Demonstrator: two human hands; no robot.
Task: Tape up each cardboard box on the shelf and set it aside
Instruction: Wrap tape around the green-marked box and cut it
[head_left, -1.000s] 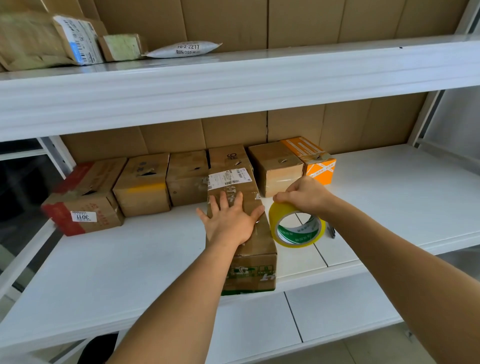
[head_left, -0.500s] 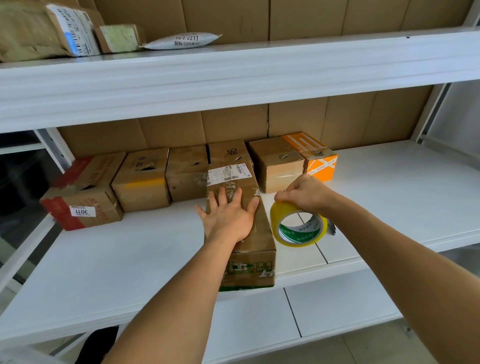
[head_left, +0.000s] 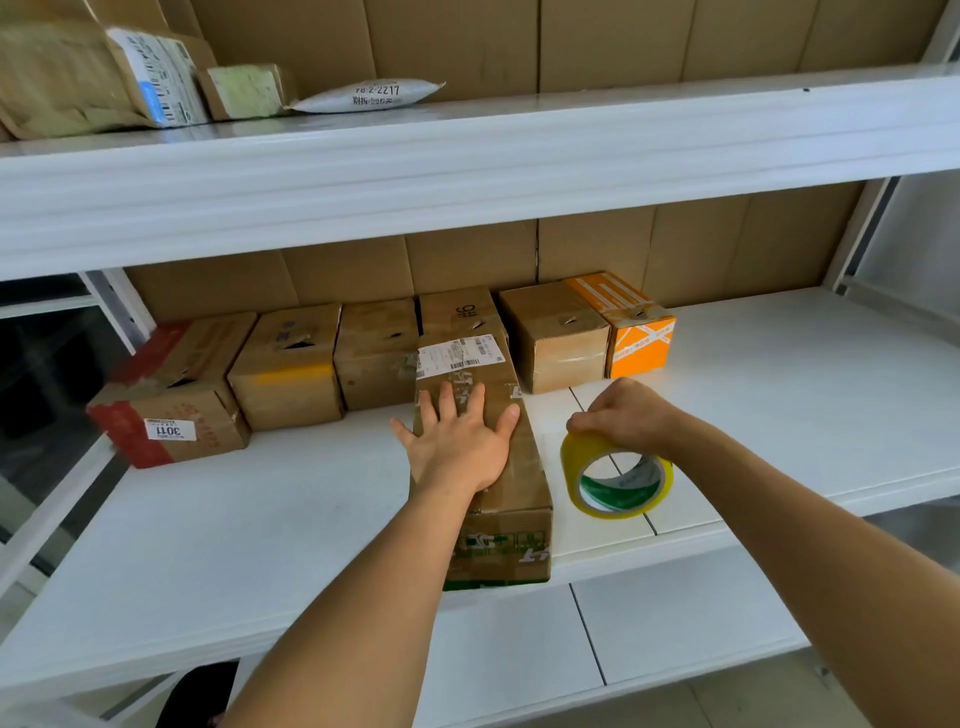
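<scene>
A long brown cardboard box (head_left: 511, 540) with a white label lies lengthwise on the white middle shelf (head_left: 249, 525), its near end at the shelf's front edge. My left hand (head_left: 460, 444) presses flat on its top with fingers spread. Just right of the box, my right hand (head_left: 626, 415) grips a yellow tape roll (head_left: 615, 478) from above, holding it upright close to the shelf board. Behind stand several more boxes in a row: a red-taped one (head_left: 171, 410), a brown one (head_left: 288, 369), another brown one (head_left: 556, 343) and an orange one (head_left: 631, 325).
The upper shelf (head_left: 467, 161) overhangs the row and carries a padded envelope (head_left: 78, 78), a small box (head_left: 244, 91) and a white pouch (head_left: 369, 96). A lower shelf board (head_left: 675, 623) shows below. Cardboard sheets line the back wall.
My right hand with the tape roll has shifted slightly away from the box and lower. My left hand stays pressed on the box top.
</scene>
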